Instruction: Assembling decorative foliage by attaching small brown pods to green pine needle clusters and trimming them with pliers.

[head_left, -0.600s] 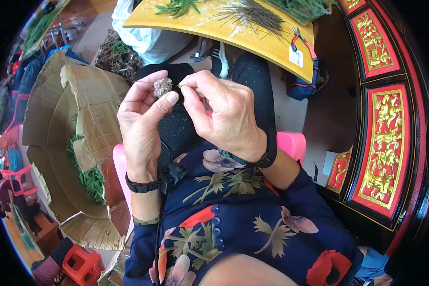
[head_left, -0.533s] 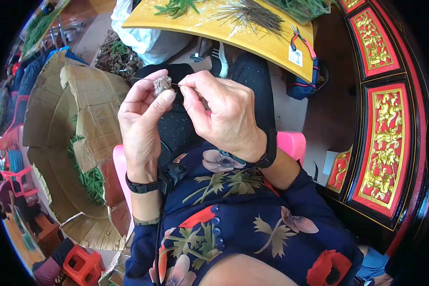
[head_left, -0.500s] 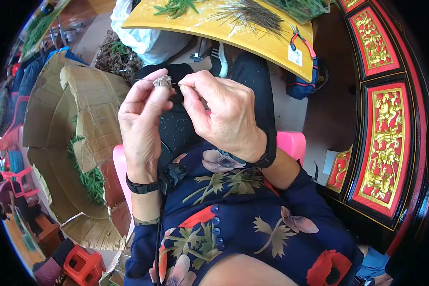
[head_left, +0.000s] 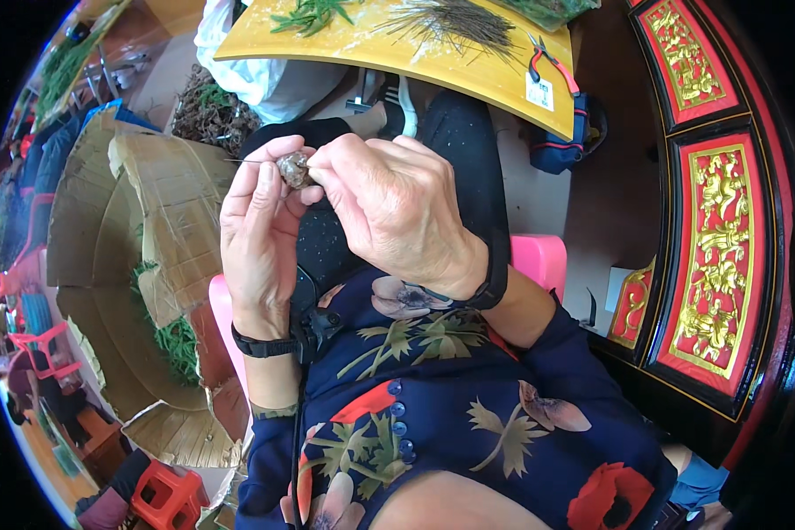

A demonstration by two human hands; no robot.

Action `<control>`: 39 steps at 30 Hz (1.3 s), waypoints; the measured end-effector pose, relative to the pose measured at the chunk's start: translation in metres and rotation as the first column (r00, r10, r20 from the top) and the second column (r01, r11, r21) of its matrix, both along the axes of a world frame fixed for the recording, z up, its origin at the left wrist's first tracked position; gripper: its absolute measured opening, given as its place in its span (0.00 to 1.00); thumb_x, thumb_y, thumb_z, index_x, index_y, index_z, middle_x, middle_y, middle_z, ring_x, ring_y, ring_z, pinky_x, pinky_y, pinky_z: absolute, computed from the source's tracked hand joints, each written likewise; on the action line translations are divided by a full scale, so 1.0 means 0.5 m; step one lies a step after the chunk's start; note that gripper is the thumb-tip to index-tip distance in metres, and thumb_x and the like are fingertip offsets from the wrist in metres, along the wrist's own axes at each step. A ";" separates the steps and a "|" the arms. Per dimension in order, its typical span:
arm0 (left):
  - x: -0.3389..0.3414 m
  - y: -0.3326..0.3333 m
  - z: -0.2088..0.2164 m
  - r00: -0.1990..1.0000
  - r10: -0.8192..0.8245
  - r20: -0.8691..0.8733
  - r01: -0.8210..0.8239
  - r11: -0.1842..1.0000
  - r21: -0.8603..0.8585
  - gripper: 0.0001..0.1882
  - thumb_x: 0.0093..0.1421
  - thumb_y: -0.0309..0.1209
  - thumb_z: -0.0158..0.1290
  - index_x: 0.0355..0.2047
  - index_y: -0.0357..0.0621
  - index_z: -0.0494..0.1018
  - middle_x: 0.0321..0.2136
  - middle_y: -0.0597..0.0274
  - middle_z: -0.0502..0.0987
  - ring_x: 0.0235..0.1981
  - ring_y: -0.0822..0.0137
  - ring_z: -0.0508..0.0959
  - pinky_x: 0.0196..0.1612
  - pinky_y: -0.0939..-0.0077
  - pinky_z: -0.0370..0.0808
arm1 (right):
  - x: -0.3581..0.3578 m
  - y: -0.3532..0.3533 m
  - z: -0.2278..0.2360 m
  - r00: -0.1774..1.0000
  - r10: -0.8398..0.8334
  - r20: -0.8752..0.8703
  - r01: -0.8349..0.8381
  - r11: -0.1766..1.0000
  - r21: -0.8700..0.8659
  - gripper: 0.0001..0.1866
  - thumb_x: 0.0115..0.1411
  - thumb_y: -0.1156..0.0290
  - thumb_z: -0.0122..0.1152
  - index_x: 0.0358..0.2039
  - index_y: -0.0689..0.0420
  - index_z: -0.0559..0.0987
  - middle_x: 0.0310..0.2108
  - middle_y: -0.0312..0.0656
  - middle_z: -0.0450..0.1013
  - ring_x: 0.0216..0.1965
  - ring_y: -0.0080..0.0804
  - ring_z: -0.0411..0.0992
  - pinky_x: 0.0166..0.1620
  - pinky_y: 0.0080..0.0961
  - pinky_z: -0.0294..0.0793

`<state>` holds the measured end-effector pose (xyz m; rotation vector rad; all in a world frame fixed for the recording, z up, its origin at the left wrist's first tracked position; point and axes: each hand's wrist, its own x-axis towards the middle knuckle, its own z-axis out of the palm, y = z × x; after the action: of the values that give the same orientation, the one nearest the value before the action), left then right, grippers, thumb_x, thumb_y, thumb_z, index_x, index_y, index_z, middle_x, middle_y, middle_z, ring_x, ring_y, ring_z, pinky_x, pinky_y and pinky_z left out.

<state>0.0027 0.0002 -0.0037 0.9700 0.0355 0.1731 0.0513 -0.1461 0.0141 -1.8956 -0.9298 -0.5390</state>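
Above my lap, my left hand (head_left: 261, 225) holds a small rounded lump (head_left: 293, 170), brownish grey and rough, between its thumb and fingers. A thin dark wire (head_left: 242, 161) sticks out from the lump's left side, past the left fingers. My right hand (head_left: 406, 212) is closed in a pinch at the lump's right edge, its thumb and forefinger tips touching it or the wire there. What exactly lies between those right fingertips is too small to make out.
Ahead, a yellow table (head_left: 371, 55) carries green sprigs (head_left: 309, 16), a bundle of thin dark wires (head_left: 455, 26) and red-handled pliers (head_left: 549, 64). A torn cardboard box (head_left: 181, 238) stands at my left, near a brown tangled heap (head_left: 214, 115). Carved red-and-gold panels (head_left: 711, 256) line the right.
My right hand has moved left, up against the lump, covering the wire that showed between them. The lump has turned in my left fingers and shows more of its surface.
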 end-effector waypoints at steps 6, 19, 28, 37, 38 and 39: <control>0.001 -0.003 -0.003 1.000 0.001 -0.003 -0.001 0.988 -0.156 0.15 0.67 0.32 0.42 0.49 0.35 0.67 0.43 0.54 0.72 0.42 0.70 0.74 0.44 0.79 0.75 | 0.003 0.002 -0.011 0.982 0.128 -0.142 -0.111 0.986 0.120 0.04 0.53 0.80 0.58 0.29 0.58 0.74 0.22 0.40 0.73 0.22 0.36 0.73 0.25 0.25 0.68; 0.003 -0.009 -0.016 0.990 -0.133 0.040 0.139 0.947 -0.290 0.14 0.67 0.34 0.43 0.47 0.37 0.67 0.42 0.52 0.72 0.36 0.68 0.72 0.38 0.82 0.71 | 0.029 -0.021 -0.008 0.934 0.221 -0.280 -0.145 0.953 0.267 0.01 0.56 0.81 0.57 0.30 0.63 0.76 0.23 0.37 0.73 0.22 0.16 0.69 0.25 0.15 0.67; 0.004 0.000 -0.029 0.961 -0.264 0.080 0.276 0.932 -0.234 0.13 0.66 0.34 0.45 0.43 0.37 0.69 0.39 0.49 0.74 0.29 0.73 0.70 0.29 0.86 0.66 | 0.038 -0.051 0.012 0.921 0.205 -0.331 -0.171 0.977 0.129 0.01 0.56 0.80 0.58 0.29 0.62 0.78 0.20 0.33 0.73 0.22 0.14 0.70 0.26 0.11 0.67; 0.003 0.011 -0.030 0.912 -0.367 0.183 0.404 0.879 -0.254 0.10 0.63 0.32 0.50 0.42 0.40 0.70 0.40 0.45 0.74 0.26 0.74 0.67 0.26 0.87 0.63 | 0.046 -0.048 0.006 0.753 0.396 -0.525 -0.271 0.914 0.301 0.05 0.58 0.78 0.58 0.35 0.62 0.78 0.21 0.32 0.73 0.23 0.12 0.69 0.27 0.11 0.66; 0.002 0.013 -0.030 0.915 -0.355 0.189 0.395 0.885 -0.247 0.10 0.63 0.32 0.50 0.42 0.40 0.70 0.40 0.45 0.74 0.26 0.74 0.67 0.26 0.87 0.63 | 0.047 -0.047 0.007 0.752 0.408 -0.517 -0.286 0.909 0.303 0.05 0.58 0.78 0.58 0.35 0.62 0.78 0.21 0.32 0.73 0.23 0.12 0.69 0.27 0.11 0.66; 0.004 0.015 -0.034 0.927 -0.330 0.178 0.368 0.890 -0.271 0.10 0.62 0.31 0.51 0.41 0.41 0.70 0.40 0.46 0.74 0.26 0.74 0.67 0.27 0.87 0.63 | 0.050 -0.048 0.005 0.723 0.390 -0.571 -0.229 0.914 0.334 0.06 0.59 0.77 0.58 0.36 0.62 0.77 0.22 0.32 0.73 0.23 0.12 0.68 0.26 0.10 0.64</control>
<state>0.0044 0.0075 -0.0206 0.6449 -0.2256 -0.1038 0.0762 -0.1702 0.0167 -1.4869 -0.6672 0.1944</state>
